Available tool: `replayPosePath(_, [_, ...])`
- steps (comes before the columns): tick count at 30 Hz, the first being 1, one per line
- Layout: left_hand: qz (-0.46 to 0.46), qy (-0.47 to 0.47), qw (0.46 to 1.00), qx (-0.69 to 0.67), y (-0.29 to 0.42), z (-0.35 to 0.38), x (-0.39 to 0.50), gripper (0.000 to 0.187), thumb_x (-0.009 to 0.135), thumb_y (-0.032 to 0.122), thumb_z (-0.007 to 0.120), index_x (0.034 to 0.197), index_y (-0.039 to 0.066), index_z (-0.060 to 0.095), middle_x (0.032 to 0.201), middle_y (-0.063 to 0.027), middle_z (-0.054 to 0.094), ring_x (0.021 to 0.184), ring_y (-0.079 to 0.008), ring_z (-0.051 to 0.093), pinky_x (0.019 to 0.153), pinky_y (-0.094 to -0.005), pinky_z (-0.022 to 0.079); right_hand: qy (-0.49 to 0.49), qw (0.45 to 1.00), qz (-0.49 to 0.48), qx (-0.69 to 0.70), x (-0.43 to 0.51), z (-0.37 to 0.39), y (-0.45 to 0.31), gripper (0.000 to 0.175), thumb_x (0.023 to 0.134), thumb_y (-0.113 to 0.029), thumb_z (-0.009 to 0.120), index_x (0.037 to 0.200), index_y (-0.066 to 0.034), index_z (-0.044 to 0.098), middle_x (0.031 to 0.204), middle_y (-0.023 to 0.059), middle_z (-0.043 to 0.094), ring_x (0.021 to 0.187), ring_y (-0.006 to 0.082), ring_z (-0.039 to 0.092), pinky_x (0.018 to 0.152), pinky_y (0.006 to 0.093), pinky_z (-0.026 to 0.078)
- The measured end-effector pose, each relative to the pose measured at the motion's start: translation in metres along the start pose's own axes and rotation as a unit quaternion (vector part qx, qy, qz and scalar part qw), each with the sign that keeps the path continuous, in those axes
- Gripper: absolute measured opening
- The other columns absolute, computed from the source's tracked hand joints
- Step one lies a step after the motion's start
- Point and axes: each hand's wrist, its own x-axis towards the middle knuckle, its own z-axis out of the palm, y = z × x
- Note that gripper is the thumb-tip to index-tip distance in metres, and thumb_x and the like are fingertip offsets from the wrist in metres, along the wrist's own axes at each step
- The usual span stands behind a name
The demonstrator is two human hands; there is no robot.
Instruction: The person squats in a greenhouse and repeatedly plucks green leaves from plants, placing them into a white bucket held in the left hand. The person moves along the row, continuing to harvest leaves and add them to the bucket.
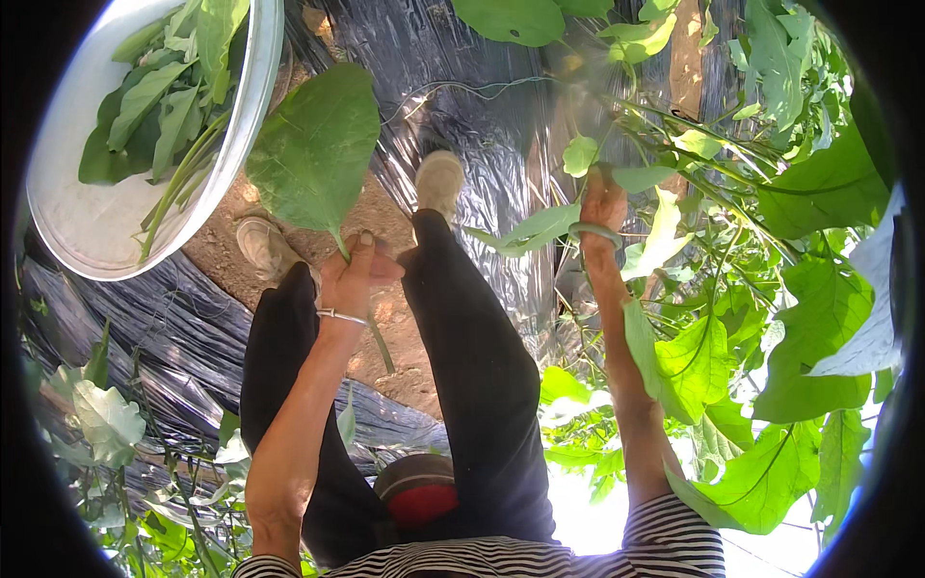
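Note:
My left hand (354, 271) grips the stalk of a large green leaf (318, 148); the blade spreads above my fingers and the stalk's lower end sticks out below. My right hand (604, 199) reaches in among the stems and leaves of a leafy plant (712, 180) on the right. Leaves partly cover its fingers, so whether it holds anything is hidden. At the upper left, a white plastic tub (271, 65) contains several picked leaves (155, 108) with long stalks, lying together.
Black plastic mulch film (498, 166) covers the ground on both sides of a strip of bare soil (394, 332). A thin string (498, 85) crosses the film near the top. Leafy plants crowd the right side, and more foliage (108, 423) stands at the lower left.

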Motion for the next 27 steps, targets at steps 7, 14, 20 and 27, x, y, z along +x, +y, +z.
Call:
replayPosePath(7, [-0.006, -0.142, 0.974, 0.176, 0.078, 0.013, 0.008, 0.039, 0.099, 0.033, 0.047, 0.090, -0.003, 0.060, 0.070, -0.0097, 0.066, 0.068, -0.0171, 0.066, 0.066, -0.0275, 0.052, -0.138, 0.927, 0.266, 0.226, 0.085, 0.075, 0.081, 0.044, 0.098, -0.038, 0.044, 0.103, 0.0053, 0.051, 0.082, 0.0189, 0.067, 0.065, 0.0267, 0.068, 0.052, 0.0346, 0.053])
replayPosePath(14, [-0.024, -0.182, 0.965, 0.189, 0.129, 0.012, 0.007, 0.036, 0.102, 0.023, 0.041, 0.087, -0.004, 0.060, 0.067, -0.0110, 0.063, 0.067, -0.0169, 0.064, 0.068, -0.0301, 0.048, -0.224, 0.850, 0.361, 0.311, 0.124, 0.144, 0.062, 0.050, 0.099, -0.041, 0.039, 0.108, 0.0061, 0.055, 0.073, 0.0188, 0.065, 0.063, 0.0304, 0.068, 0.061, 0.0410, 0.059])
replayPosePath(20, [-0.104, -0.214, 0.971, 0.025, 0.136, 0.022, 0.034, 0.041, 0.102, 0.029, 0.042, 0.095, -0.006, 0.060, 0.086, -0.0200, 0.068, 0.075, -0.0259, 0.068, 0.077, -0.0347, 0.052, -0.212, 0.923, -0.202, 0.248, 0.118, 0.131, -0.063, 0.029, 0.090, -0.034, 0.060, 0.096, -0.0058, 0.061, 0.082, 0.0111, 0.061, 0.071, 0.0244, 0.063, 0.056, 0.0305, 0.050])
replayPosePath(27, [-0.152, -0.184, 0.961, -0.139, 0.115, 0.029, 0.065, 0.051, 0.099, 0.044, 0.040, 0.124, 0.000, 0.049, 0.119, -0.0183, 0.059, 0.112, -0.0252, 0.059, 0.091, -0.0386, 0.050, -0.227, 0.733, -0.514, 0.382, 0.075, 0.102, -0.180, 0.025, 0.079, -0.028, 0.069, 0.085, -0.0091, 0.054, 0.080, 0.0048, 0.051, 0.067, 0.0178, 0.057, 0.039, 0.0275, 0.038])
